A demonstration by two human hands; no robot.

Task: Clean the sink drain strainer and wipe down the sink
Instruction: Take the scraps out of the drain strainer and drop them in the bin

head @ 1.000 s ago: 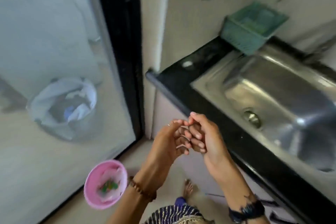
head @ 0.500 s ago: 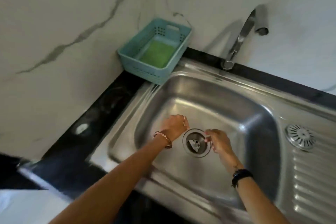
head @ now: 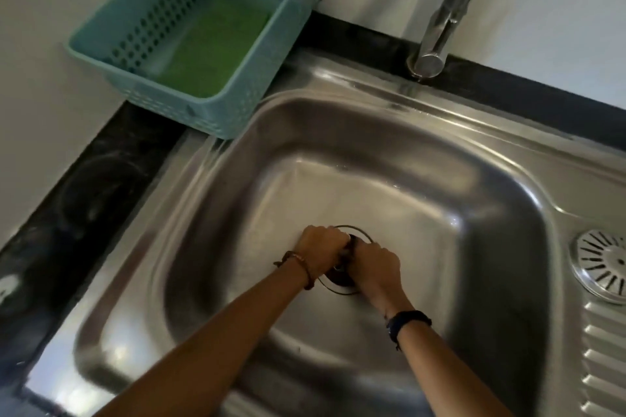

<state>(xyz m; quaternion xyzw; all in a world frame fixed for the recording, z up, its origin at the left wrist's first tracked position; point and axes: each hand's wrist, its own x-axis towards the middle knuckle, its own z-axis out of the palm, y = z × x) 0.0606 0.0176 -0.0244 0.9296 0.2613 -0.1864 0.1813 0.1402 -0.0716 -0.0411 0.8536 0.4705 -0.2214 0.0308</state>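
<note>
Both hands are down in the stainless steel sink (head: 457, 200), meeting over the drain opening (head: 338, 281) at the basin floor. Left hand (head: 321, 247): fingers curled in a narrow grip at the far-left rim of the drain, knuckles up; what the fingertips pinch is hidden under the hand. Right hand (head: 374, 266): likewise curled, knuckles up, on the near-right side of the drain, touching the left hand. Between the two a small dark part of the drain fitting shows; whether either grip actually holds it cannot be told. The drain strainer (head: 601, 264), a round slotted metal disc, lies on the ribbed drainboard, well to the right of the drain and apart from both hands. A beaded bracelet (head: 299, 264) sits on the left wrist, a dark band (head: 408, 323) on the right. Behind the drain, the faucet (head: 447, 10) rises from the sink's back rim. Beyond the drain to the left, a teal perforated basket (head: 216, 105) stands on the black surface (head: 84, 179), with a green sponge (head: 216, 41) flat inside. No brand, label or writing is readable.
</note>
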